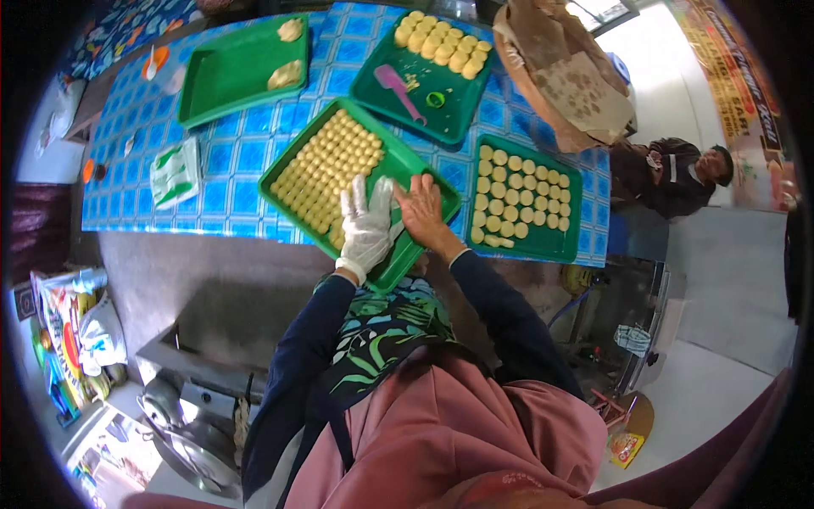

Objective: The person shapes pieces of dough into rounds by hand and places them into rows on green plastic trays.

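A green tray at the table's near edge holds rows of small pale-yellow dough balls. My left hand, in a thin white glove, lies over the tray beside the near rows, its fingers stretched and apart. Close by on the right, my bare right hand rests over the tray's part without balls, fingers extended and its thumb side next to the glove. Whether anything small lies under either palm is hidden.
Right of my tray stands a green tray of flat dough rounds. Behind are a tray with dough pieces, a pink spatula and green ring cutter, and a tray with two dough lumps. A person is at far right.
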Demonstrator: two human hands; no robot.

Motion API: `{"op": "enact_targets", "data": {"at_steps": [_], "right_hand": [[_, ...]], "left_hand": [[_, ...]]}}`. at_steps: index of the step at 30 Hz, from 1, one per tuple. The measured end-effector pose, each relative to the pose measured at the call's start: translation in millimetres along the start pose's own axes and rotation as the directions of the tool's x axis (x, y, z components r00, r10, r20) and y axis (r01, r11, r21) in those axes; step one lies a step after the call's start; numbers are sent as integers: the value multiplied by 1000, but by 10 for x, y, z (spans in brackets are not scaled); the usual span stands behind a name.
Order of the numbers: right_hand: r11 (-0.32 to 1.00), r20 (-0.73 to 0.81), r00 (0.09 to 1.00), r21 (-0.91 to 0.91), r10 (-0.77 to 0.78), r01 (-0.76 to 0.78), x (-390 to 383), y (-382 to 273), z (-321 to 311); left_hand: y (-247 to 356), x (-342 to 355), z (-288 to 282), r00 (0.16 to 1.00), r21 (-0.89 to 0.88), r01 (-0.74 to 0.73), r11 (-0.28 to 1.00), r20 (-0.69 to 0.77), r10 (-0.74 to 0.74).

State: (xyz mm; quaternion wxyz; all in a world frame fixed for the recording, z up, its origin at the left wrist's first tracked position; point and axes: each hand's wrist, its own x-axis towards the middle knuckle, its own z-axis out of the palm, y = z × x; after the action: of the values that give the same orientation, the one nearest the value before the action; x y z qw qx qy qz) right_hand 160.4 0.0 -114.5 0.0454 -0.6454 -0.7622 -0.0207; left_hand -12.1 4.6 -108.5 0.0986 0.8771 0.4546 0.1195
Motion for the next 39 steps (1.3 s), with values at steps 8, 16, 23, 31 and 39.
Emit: {"op": "enact_targets", "data": {"at_steps": [8, 16, 23, 31, 39], "right_hand": [[866, -389, 894, 500, 222, 2, 816, 546, -289], [794, -353, 723, 404, 594, -454, 1951, 2142, 220], [873, -410, 773, 164, 484, -460, 2392, 2614, 372], [867, -416, 801, 437, 430, -238, 2400, 2937, 344], [531, -151, 818, 821, 555, -209, 1862, 2340, 79]], "left_hand": [[-103, 48, 20, 974, -79, -53, 995, -226, 33], [77, -12, 341, 972, 116, 220, 969, 56, -228], [242, 49, 320, 894, -121, 447, 886, 24, -448], [416, 220, 257, 730, -493, 513, 703, -180, -659], [434, 352, 322, 607, -432, 731, 528, 56, -793]]}}
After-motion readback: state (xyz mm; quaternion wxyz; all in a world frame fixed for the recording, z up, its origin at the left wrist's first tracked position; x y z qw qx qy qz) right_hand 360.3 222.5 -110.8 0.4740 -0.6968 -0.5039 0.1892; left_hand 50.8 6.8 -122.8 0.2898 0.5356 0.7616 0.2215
